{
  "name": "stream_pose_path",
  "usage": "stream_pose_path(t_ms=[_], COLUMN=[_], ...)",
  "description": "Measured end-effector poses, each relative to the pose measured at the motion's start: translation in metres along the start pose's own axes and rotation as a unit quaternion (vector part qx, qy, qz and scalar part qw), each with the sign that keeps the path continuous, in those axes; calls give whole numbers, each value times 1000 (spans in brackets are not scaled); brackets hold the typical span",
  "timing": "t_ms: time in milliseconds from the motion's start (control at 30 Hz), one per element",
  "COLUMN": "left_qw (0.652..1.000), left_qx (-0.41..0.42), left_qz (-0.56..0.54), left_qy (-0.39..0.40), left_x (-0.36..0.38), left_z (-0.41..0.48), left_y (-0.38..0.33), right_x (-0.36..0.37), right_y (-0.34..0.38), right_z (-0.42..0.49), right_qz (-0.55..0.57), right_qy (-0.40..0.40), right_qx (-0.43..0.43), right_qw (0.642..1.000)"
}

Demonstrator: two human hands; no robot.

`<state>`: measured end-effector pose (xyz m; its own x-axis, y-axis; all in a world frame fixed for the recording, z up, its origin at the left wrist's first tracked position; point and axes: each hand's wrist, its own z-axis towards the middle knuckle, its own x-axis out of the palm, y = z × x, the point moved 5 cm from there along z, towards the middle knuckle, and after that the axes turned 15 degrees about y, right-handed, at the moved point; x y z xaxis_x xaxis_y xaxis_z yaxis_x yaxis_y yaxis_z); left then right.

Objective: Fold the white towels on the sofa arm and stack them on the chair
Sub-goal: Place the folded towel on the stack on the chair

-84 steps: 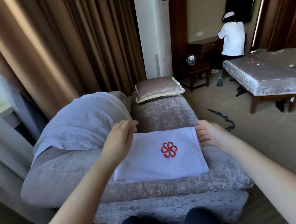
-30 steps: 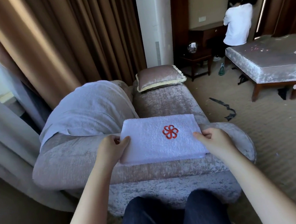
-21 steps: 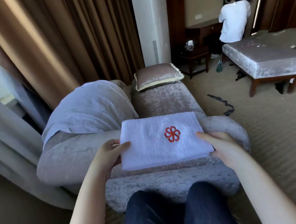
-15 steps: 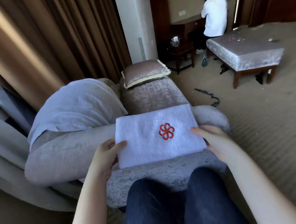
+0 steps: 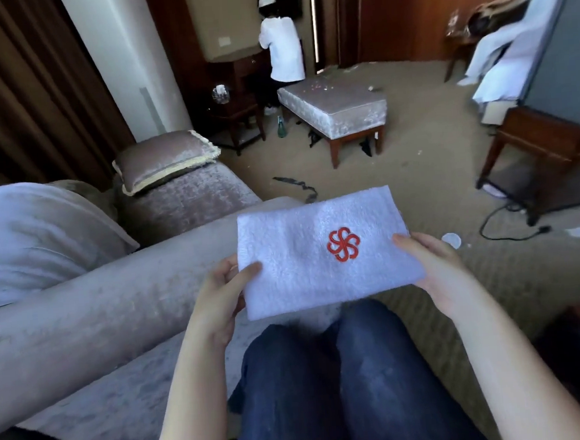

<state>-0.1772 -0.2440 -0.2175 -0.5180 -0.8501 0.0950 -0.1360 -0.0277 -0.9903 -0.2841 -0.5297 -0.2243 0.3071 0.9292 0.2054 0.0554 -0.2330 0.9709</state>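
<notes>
Holding the folded white towel [image 5: 319,272] just right of the sofa arm [image 5: 115,294], we pinch its ends with our left hand [image 5: 221,293] and right hand [image 5: 434,271]. This fold looks finished. Stacking on the chair remains, and a white cloth [image 5: 32,234] beyond that arm looks unfolded.

The towel [image 5: 306,270] pinched in the fingers [image 5: 251,269] is matt, nubbly terry cloth, its emblem [image 5: 343,244] red stitching; the sofa arm [image 5: 115,300] left of them is crushed velvet, faintly shiny.
</notes>
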Motion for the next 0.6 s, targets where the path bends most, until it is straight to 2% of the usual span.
stream_pose_path(t_ms=[300, 433, 600], left_qw=[987, 971, 937], left_qx=[-27, -37, -86], left_qz=[-2, -9, -13], left_qy=[159, 237, 339], left_x=[102, 165, 247], left_z=[30, 34, 25], left_y=[20, 33, 54], right_x=[-88, -123, -162], right_y=[-2, -1, -9], right_z=[-95, -147, -224], right_qz=[37, 50, 69], right_qy=[-137, -176, -267], right_qx=[-35, -57, -82], right_qw=[989, 981, 958])
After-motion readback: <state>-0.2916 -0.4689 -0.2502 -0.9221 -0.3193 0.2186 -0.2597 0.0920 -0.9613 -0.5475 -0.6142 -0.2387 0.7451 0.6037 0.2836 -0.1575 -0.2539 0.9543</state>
